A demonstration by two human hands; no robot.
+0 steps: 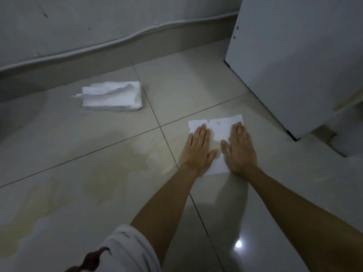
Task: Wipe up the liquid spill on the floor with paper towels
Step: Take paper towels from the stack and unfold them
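Note:
A white paper towel lies flat on the pale floor tiles, with wet spots showing through it. My left hand presses palm down on its left part, fingers together and flat. My right hand lies flat on its right part the same way. A yellowish liquid spill spreads over the tiles from the towel's left edge down toward the bottom left. A stack of white paper towels rests on the floor further back, near the wall.
A white cabinet stands at the right, its corner close to the towel. A grey wall with a cable duct runs along the back. A rolled white sleeve shows at the bottom.

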